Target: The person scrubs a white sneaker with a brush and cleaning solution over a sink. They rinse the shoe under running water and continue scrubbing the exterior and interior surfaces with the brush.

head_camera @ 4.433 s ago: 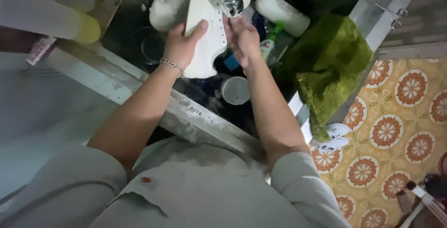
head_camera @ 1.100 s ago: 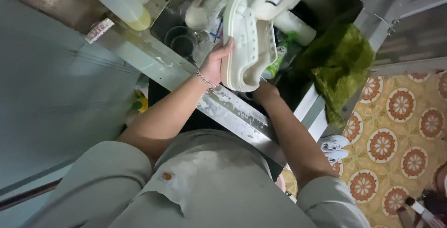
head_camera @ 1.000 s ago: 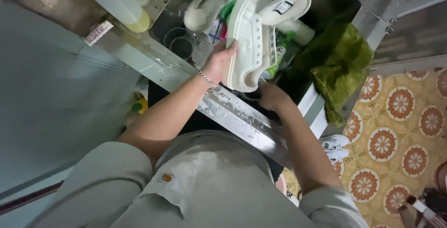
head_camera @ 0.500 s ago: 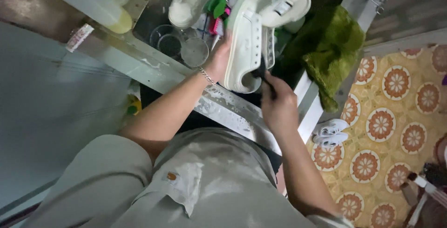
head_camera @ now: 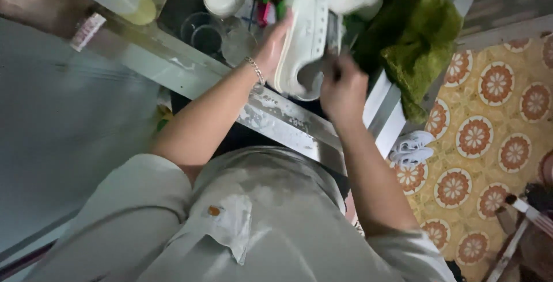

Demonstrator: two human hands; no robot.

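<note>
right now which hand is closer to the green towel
Right. The right hand is just left of the green towel at the sink edge, while the left hand is farther off, gripping the white shoe on its far side.

A single camera on the person's head looks steeply down over their chest and both forearms, close in. It faces the sink (head_camera: 190,5) at the top of the frame, its metal front edge (head_camera: 276,120) running slantwise across the middle, with patterned floor tiles (head_camera: 489,138) at right.
</note>
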